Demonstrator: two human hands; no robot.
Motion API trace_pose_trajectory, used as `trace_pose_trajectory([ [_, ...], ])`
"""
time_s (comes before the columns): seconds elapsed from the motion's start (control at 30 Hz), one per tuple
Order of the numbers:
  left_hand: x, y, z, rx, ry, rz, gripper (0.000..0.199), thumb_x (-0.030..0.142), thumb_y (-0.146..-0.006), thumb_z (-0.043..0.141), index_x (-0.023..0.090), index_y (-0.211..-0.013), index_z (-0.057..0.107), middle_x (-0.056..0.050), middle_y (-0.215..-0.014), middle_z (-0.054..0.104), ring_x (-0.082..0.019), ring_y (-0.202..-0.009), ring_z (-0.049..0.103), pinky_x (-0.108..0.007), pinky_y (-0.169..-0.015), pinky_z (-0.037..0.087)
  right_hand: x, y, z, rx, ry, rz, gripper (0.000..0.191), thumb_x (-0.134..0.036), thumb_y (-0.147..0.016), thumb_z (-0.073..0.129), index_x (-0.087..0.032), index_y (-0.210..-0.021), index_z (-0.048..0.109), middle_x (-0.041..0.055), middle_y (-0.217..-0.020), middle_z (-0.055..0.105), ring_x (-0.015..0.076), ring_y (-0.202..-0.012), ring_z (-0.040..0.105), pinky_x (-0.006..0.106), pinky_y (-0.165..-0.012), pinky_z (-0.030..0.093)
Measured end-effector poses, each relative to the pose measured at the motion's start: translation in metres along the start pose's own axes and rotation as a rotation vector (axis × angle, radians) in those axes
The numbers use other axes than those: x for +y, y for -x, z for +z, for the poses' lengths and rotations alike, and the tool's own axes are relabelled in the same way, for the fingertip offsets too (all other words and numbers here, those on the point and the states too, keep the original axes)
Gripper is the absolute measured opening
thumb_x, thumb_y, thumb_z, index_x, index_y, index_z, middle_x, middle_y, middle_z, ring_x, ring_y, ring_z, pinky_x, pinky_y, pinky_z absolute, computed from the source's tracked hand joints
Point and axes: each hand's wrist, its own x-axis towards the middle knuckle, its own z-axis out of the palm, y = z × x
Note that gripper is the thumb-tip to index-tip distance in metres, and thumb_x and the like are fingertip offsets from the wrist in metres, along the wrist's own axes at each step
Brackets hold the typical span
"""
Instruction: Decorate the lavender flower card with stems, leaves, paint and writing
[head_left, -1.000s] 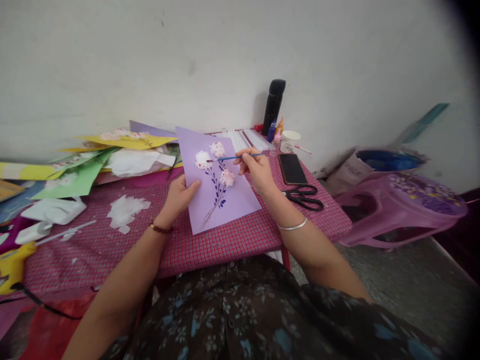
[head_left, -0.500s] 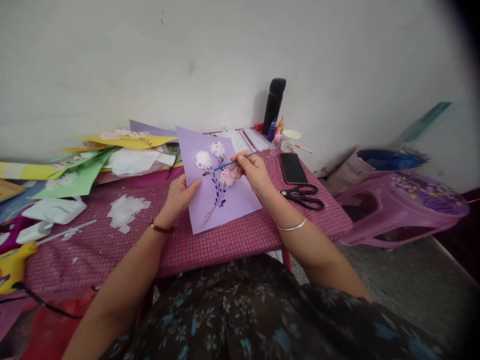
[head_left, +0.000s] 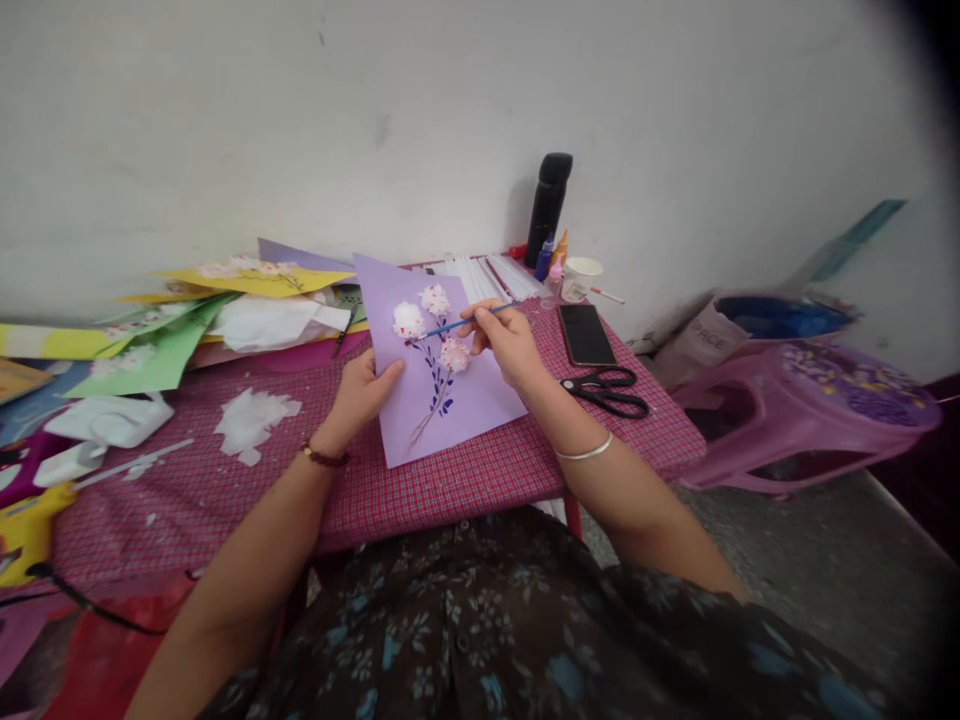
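My left hand (head_left: 366,388) grips the left edge of a sheet of purple paper (head_left: 480,400), thumb on top. The sheet is tilted up from the table. It bears three white puffy flowers with red specks, painted stems and dark blue leaves. My right hand (head_left: 504,340) pinches a blue-handled paintbrush (head_left: 448,327) over the sheet. The brush tip is at the lower edge of the left flower (head_left: 409,320); whether it touches cannot be made out.
Black scissors (head_left: 611,392) and a phone (head_left: 587,335) lie to the right. Behind stand paint bottles (head_left: 544,260), a paper cup (head_left: 582,275) and a black flask (head_left: 549,210). Leftward are paper scraps (head_left: 253,422), flower cards (head_left: 172,345) and a yellow glue gun (head_left: 34,530). A pink stool (head_left: 810,420) stands right.
The brush tip has moved slightly up towards the left flower. The purple sheet has shifted a little to the right, with my left hand still on its edge.
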Motion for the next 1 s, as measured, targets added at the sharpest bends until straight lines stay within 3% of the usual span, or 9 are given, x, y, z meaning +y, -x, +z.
trace_pose_trajectory([
  [0.3,-0.0017,0.0006,0.0009,-0.008,0.017,0.002,0.036,0.048,-0.079,0.072,0.017,-0.098,0.07,-0.01,-0.092,0.077,-0.024,-0.075,0.07,-0.031,-0.059,0.056,0.0004,-0.0001,0.0,-0.024,0.004,-0.013,0.047,-0.068,-0.086,0.067,-0.021,-0.088,0.066,-0.0019,-0.068,0.07,0.0068,-0.044,0.053,0.022,-0.046,0.044],
  [0.57,-0.0033,0.0006,0.002,-0.013,0.035,-0.005,0.038,0.048,-0.079,0.073,0.016,-0.099,0.07,-0.01,-0.094,0.078,-0.024,-0.075,0.071,-0.03,-0.059,0.056,0.0017,-0.0007,0.0002,0.057,0.04,0.0,0.039,-0.059,-0.092,0.065,-0.02,-0.087,0.066,-0.0013,-0.071,0.069,0.0062,-0.047,0.052,0.021,-0.048,0.045],
  [0.83,-0.0089,-0.0002,0.0014,-0.014,-0.008,0.017,0.037,0.049,-0.081,0.071,0.016,-0.097,0.07,-0.011,-0.092,0.077,-0.024,-0.074,0.069,-0.03,-0.058,0.055,0.0024,0.0004,0.0015,0.025,-0.021,-0.036,0.054,-0.074,-0.082,0.067,-0.021,-0.09,0.065,-0.0033,-0.066,0.07,0.0067,-0.044,0.054,0.021,-0.045,0.043],
  [1.0,-0.0093,0.0,0.0011,-0.011,-0.022,0.038,0.034,0.047,-0.082,0.071,0.017,-0.097,0.07,-0.009,-0.09,0.077,-0.023,-0.073,0.068,-0.029,-0.059,0.054,0.0016,0.0007,0.0015,-0.006,-0.004,-0.043,0.054,-0.075,-0.085,0.064,-0.021,-0.091,0.064,-0.0039,-0.065,0.07,0.0069,-0.045,0.055,0.02,-0.045,0.043],
])
